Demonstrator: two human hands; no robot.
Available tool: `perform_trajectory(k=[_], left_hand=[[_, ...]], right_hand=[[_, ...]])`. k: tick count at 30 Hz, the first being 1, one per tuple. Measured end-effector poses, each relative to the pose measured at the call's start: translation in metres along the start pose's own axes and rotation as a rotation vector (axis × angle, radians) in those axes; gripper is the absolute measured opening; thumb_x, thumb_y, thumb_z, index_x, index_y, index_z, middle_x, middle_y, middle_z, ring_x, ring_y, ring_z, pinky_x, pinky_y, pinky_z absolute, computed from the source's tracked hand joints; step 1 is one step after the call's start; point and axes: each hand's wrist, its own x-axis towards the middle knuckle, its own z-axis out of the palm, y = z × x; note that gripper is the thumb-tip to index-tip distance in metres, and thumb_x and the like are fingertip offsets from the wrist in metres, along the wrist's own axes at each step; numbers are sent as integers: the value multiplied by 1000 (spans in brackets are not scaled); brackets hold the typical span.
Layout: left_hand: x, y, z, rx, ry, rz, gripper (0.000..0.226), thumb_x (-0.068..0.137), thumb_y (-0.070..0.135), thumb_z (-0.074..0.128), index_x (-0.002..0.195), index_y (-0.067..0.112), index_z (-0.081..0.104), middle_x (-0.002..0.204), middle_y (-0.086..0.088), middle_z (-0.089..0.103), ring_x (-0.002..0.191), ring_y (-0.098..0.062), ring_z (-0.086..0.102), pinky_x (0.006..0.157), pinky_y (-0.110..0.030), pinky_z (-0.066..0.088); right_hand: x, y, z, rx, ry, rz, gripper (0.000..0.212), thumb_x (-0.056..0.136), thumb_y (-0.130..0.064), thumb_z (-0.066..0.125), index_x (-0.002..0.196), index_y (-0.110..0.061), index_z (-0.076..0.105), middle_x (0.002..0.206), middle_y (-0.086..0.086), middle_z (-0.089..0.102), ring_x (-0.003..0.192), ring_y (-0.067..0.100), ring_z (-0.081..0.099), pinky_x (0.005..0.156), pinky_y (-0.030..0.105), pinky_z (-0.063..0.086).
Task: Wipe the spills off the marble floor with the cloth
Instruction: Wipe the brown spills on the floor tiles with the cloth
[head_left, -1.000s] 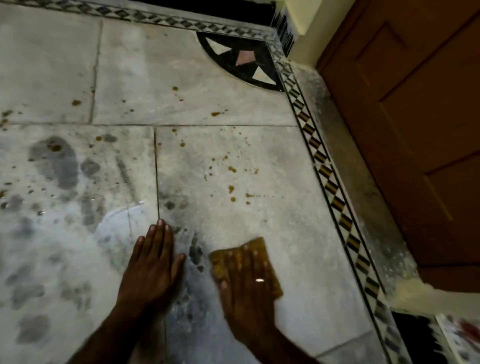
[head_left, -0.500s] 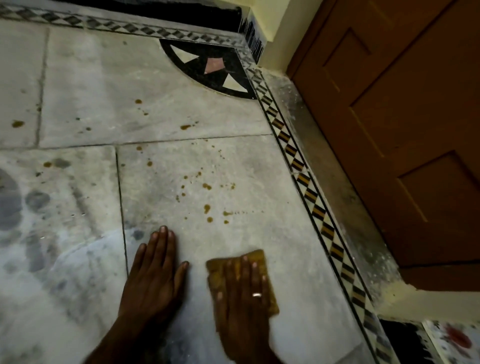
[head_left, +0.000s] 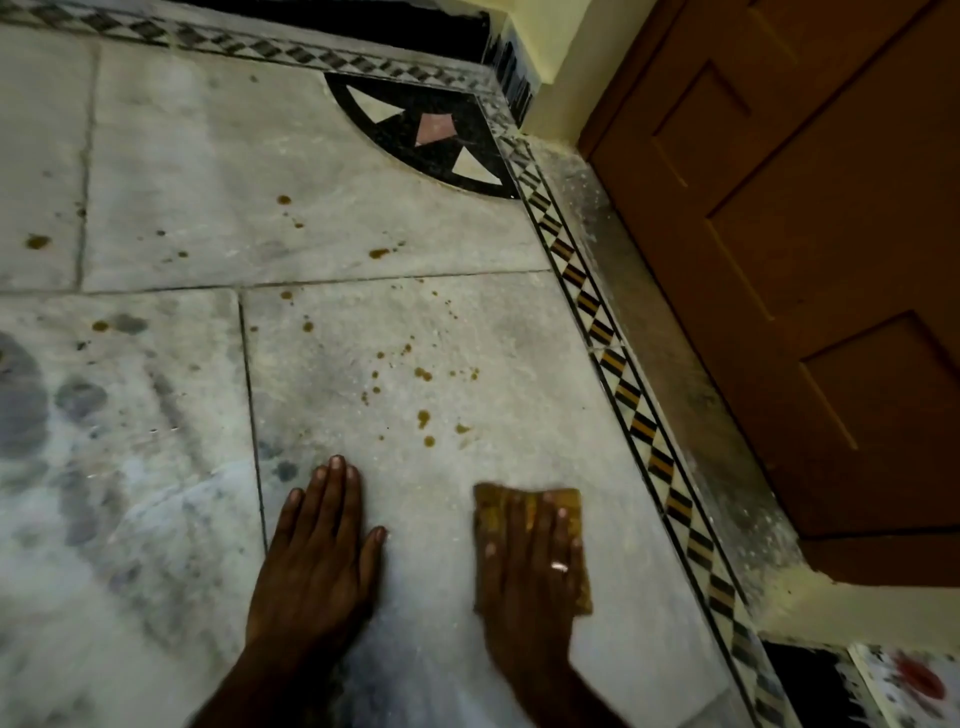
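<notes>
A yellow-brown cloth (head_left: 492, 506) lies flat on the grey marble floor (head_left: 197, 171). My right hand (head_left: 530, 566) presses down on it with straight fingers and wears a ring. To its left, my left hand (head_left: 319, 556) rests flat on the bare floor, fingers together. Several brown spill drops (head_left: 423, 418) dot the tile just beyond the cloth. More brown spots (head_left: 378, 253) lie farther out and to the left. Dark wet smears (head_left: 78, 400) cover the tile at the left.
A patterned black and yellow inlay border (head_left: 644, 431) runs diagonally along the right. Beyond it stands a brown wooden door (head_left: 810, 249) above a grey threshold (head_left: 691, 395). A black quarter-circle inlay (head_left: 415, 135) marks the far corner.
My right hand has slid the cloth to the right, away from my left hand. The view has shifted a little.
</notes>
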Motion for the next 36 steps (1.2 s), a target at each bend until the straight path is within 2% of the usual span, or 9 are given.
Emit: perform_trajectory(k=[3,5,12,15,19,26,29,33,36], left_hand=[[-1,0,2,4,19,12,67,101,40,34,153,-3,32,161,-20,30,149,-34,32,121,-52,26],[0,-1,1,9,26,27,66,102,40,34,153,-3,32,161,-21,30,149,-34,32,122,-52,26],[0,-5,-5,28,7,66,68,100,42,34,151,-3,36,160,-20,33,149,-32,32,121,-48,24],[-1,-3,-5,26,19,62,67,101,41,37,152,-2,35,160,-19,33,149,-32,33,121,-48,26],[-1,-4,-3,25,1,54,65,102,40,37,153,0,32,163,-17,29,151,-31,28,121,-49,28],[-17,-12,-6,44,-73,118,63,101,36,32,151,-2,35,161,-21,32,147,-36,35,122,-43,17],[-17,-13,-19,46,-96,119,65,99,36,36,151,-3,37,160,-21,33,146,-35,36,122,-39,12],[-7,-7,-30,-2,-157,46,67,103,44,27,151,-2,36,158,-20,35,148,-31,30,120,-32,6],[1,5,-39,-20,-188,101,66,106,44,18,151,-1,36,156,-21,38,143,-34,38,120,-31,5]], right_hand=[[22,-28,-3,97,-7,-317,57,107,-38,43,158,-15,36,163,22,32,154,42,23,122,60,25],[65,-30,-7,111,4,-398,56,107,-42,42,158,-18,38,164,17,33,155,36,23,125,55,22],[93,-11,-2,71,-47,45,58,106,-45,35,159,-23,32,162,16,38,152,37,31,120,60,30],[58,-25,-6,32,-74,80,62,104,-47,35,160,-19,31,162,20,35,151,41,32,118,62,30],[19,-46,-15,39,-119,-164,73,102,-62,26,159,-18,33,164,23,30,152,43,27,118,62,28],[12,-30,-27,117,-134,-608,88,93,-66,49,161,-16,26,168,16,23,155,37,23,117,54,23],[6,-21,-31,170,-83,-513,86,93,-70,47,152,-8,43,161,19,39,149,36,37,116,49,33],[2,-18,-40,166,-133,-405,81,98,-73,25,130,-12,67,140,17,63,125,36,64,97,47,56],[14,-19,-46,183,-136,-415,60,95,-63,39,114,-19,74,127,12,72,111,32,72,84,41,61]])
